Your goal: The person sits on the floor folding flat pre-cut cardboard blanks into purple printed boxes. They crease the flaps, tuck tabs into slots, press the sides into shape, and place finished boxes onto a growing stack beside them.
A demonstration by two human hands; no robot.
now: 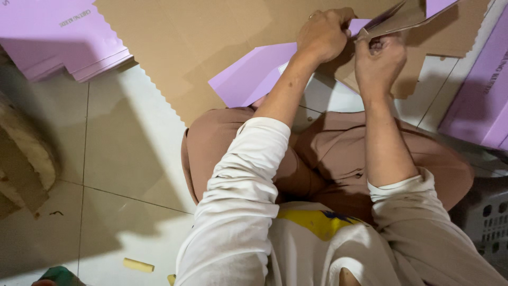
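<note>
My left hand (324,33) grips the purple side of a flat cardboard box blank (254,71), fingers curled over its folded edge near the top of the view. Right beside it, my right hand (379,59) pinches a brown flap (398,18) of the same blank, which is bent upward. The blank is purple on one face and brown on the other. It rests partly on a large brown cardboard sheet (201,37) with a zigzag edge. My knees in brown trousers sit below the hands.
A stack of purple flat blanks (53,37) lies at the top left, and more purple blanks (476,106) at the right. The floor is pale tile (121,159). A grey plastic basket (492,222) stands at the lower right. A small yellow stick (138,265) lies on the floor.
</note>
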